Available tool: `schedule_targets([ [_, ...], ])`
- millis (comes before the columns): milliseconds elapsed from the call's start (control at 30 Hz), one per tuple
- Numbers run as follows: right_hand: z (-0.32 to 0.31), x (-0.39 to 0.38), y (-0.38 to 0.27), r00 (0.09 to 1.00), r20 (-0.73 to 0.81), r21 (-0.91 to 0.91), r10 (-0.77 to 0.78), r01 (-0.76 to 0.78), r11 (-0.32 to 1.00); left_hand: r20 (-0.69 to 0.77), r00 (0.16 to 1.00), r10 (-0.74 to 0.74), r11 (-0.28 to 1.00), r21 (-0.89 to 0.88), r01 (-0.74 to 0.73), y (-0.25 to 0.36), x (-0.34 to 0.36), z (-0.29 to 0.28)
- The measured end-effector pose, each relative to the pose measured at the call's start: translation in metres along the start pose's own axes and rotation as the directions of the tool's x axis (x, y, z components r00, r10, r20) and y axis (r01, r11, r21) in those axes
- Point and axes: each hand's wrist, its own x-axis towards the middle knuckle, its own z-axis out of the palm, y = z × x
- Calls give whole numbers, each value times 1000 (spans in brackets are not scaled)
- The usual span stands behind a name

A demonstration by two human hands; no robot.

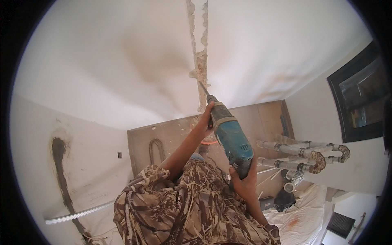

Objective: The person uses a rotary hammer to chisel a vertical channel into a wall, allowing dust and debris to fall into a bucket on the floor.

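Note:
My left hand [206, 121] grips the front of a blue and black power drill [231, 136], just behind its chuck. My right hand [245, 184] is closed round the drill's rear handle. A long thin bit [203, 88] points up and away from me, its tip at a rough, chipped groove [201, 61] cut in the white plaster; whether it touches is hard to tell. My forearms come from camouflage-patterned clothing [171, 208] that fills the lower middle of the view.
A brown panel [265, 118] with a cable loop [156, 149] lies beyond my arms. Bent pipes [316, 163] and a dark-framed window [355, 90] are at right, a crumpled plastic sheet [300, 220] lower right. At left are a dark channel [61, 171] and a metal strip [77, 214].

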Motion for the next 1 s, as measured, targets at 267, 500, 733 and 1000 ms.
schedule_targets([
  [267,-53,44,-68,1000,-6,-115,-12,11,993,2,994,109,992,-67,-109,33,21,44],
  [500,-71,143,-179,970,218,-329,-103,172,929,35,962,270,896,-376,-237,76,58,82],
  [733,-50,198,-234,896,382,-356,-226,368,859,85,916,392,762,-588,-272,102,84,96],
  [1000,-56,198,-167,907,358,-350,-223,352,868,5,928,372,784,-537,-311,59,102,67],
])
